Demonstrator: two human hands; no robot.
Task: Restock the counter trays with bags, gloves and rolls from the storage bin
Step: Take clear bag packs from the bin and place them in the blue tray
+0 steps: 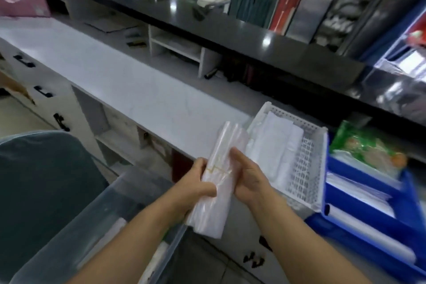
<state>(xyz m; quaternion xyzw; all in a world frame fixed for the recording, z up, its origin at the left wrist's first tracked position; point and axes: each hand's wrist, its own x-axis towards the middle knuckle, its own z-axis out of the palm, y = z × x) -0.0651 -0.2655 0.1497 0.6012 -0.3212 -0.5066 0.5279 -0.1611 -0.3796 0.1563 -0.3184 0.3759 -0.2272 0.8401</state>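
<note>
1. My left hand (198, 182) has its fingers curled round the middle of a bundle of clear bags (208, 219). It grips the bundle firmly.
2. My right hand (250, 178) is on the bundle's other side, thumb laid up the front. The fingers are hidden behind the plastic, but I read it as pinching the bundle.
3. A yellow rubber band (219, 170) crosses the bundle between my two thumbs. The bundle is held up in the air, above the gap between the storage bin (129, 200) and the counter (115, 71), touching neither.
4. Step in hand, as I judge it: bags are out of the bin and on their way to a tray. The frame is blurred.
5. Next move calls for carrying the bundle right to the white perforated tray (310, 168), just beside my right hand. It should go on the bare mesh next to the white bags (274, 145) already lying there. Whether the band should come off first, I cannot say.
6. Count:
   - One bundle in hand, one band.
   - One white tray.
   - One clear bin.
   - Blue trays (405, 203) stacked at right, at least two tiers, holding pale stock I cannot identify.
   - One green packet (359, 145) on top of them.
   - No gloves that I can make out.
</note>
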